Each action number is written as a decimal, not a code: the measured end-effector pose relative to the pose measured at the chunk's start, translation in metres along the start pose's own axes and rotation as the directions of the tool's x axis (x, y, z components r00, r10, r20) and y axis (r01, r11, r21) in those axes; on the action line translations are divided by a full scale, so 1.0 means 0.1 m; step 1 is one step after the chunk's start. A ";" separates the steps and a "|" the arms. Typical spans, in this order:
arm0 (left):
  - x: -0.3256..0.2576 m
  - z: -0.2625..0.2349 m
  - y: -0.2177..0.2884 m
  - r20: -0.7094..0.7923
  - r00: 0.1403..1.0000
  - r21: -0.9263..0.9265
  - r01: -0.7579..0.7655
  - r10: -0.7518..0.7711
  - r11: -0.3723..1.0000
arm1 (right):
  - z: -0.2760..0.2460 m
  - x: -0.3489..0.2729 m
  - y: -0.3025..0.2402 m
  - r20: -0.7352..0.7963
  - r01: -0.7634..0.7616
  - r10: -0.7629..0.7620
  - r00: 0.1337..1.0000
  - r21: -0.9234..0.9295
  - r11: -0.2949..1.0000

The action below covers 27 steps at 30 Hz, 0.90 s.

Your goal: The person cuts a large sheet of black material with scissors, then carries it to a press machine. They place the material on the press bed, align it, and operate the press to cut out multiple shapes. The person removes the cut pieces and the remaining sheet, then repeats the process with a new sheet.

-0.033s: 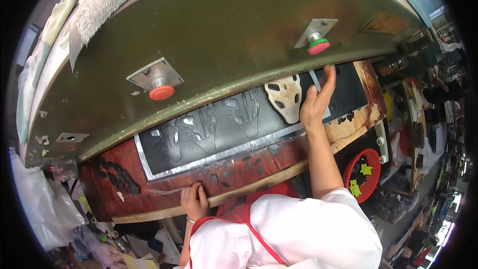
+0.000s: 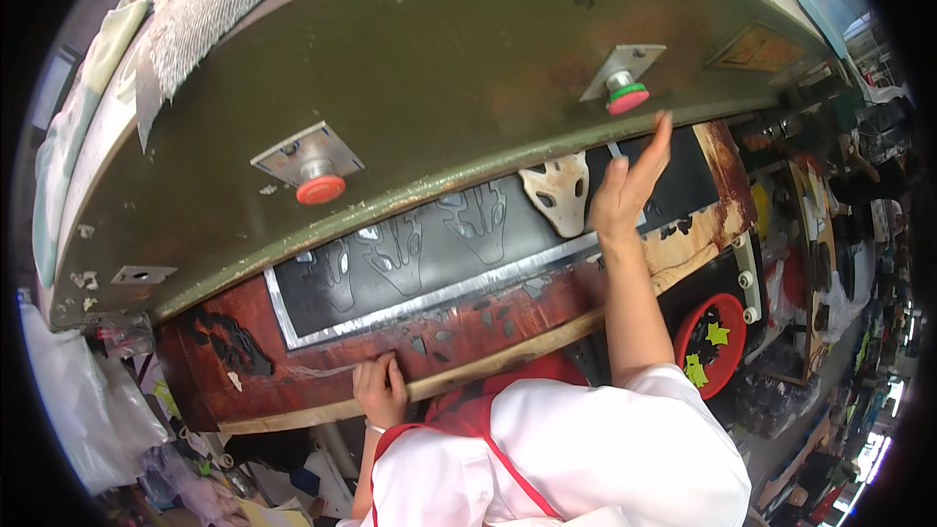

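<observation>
Right hand (image 2: 625, 190): raised, fingers extended and together, palm open, gripping nothing; fingertips just below green-and-red round push-button on grey metal plate (image 2: 625, 96), heel of hand beside pale tan cut-out leather piece w/ holes (image 2: 558, 193). Cut-out lies immediately left of right hand, touching or nearly so, on black rubber cutting mat w/ silvery border (image 2: 429, 254); long axis of cut-out approx. away from body, narrow end nearer. Right hand much nearer to cut-out than left.

Left hand (image 2: 381, 390): fingers curled down, resting on near edge of worn reddish-brown press bed (image 2: 293, 381); no object held, as far as visible. Well apart from cut-out, down-left of it.

Mat: glove-shaped impressions to left of cut-out. Above: olive-green curved press head (image 2: 420, 59), second red push-button on plate (image 2: 320, 187) left of centre.

Containers: red round plastic basin (image 2: 683, 342) right of body, below bed; holds yellow-green star-shaped scraps plus dark offcuts.
</observation>
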State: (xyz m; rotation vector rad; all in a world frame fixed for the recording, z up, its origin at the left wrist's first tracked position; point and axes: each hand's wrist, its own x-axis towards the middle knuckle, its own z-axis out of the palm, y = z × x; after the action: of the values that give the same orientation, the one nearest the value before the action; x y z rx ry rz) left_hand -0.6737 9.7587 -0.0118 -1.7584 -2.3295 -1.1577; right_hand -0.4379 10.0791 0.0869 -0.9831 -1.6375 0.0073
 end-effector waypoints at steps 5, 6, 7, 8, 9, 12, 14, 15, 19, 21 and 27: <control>-0.14 0.09 -0.12 -0.065 0.998 0.028 0.026 -0.025 0.999 | -0.11 0.09 -0.32 -0.051 0.152 -0.160 0.986 -0.138 0.979; -0.14 0.10 -0.13 -0.082 0.996 0.009 0.028 -0.027 1.000 | -0.18 -0.03 -0.35 -0.070 0.133 -0.137 0.988 -0.055 0.990; -0.12 0.10 -0.13 -0.121 0.992 -0.025 -0.035 0.032 0.999 | -0.25 -0.13 -0.35 -0.113 0.120 -0.119 0.986 0.006 0.993; -0.14 0.08 -0.13 -0.073 0.997 0.020 0.000 0.002 1.000 | -0.32 -0.23 -0.34 -0.060 0.073 -0.074 0.995 -0.021 0.997; -0.11 0.08 -0.13 -0.048 0.997 0.041 0.062 -0.060 0.997 | -0.35 -0.28 -0.31 -0.081 0.062 -0.064 0.995 -0.029 0.998; -0.13 0.05 -0.12 -0.033 0.996 0.065 0.088 -0.086 0.994 | -0.43 -0.39 -0.20 0.029 0.053 -0.050 0.998 -0.142 0.988; -0.10 0.06 -0.12 -0.052 0.997 0.061 0.060 -0.057 0.996 | -0.55 -0.48 -0.18 0.082 0.020 -0.016 0.997 -0.049 0.999; -0.08 0.06 -0.10 -0.062 0.997 0.057 0.052 -0.049 0.997 | -0.61 -0.53 -0.16 0.135 -0.023 0.028 0.990 -0.034 0.999; -0.14 0.07 -0.02 -0.144 0.989 0.016 -0.035 0.037 0.999 | -0.96 -1.44 -0.32 0.438 -0.546 0.462 0.771 0.080 0.834; -0.22 0.07 0.03 -0.120 0.992 0.074 -0.035 0.043 0.997 | -1.06 -1.80 -0.34 0.535 -0.123 0.094 0.840 0.019 0.992; -0.54 0.03 0.17 -0.067 0.998 0.072 0.007 -0.002 0.997 | -1.28 -2.01 -0.30 0.595 -0.177 0.093 0.798 0.084 0.981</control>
State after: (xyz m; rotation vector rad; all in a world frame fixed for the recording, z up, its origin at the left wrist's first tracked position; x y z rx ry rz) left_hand -0.6378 9.7169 -0.0270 -1.6652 -2.3080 -1.1001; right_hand -0.3551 9.8793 -0.0179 -1.0513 -2.0911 0.5720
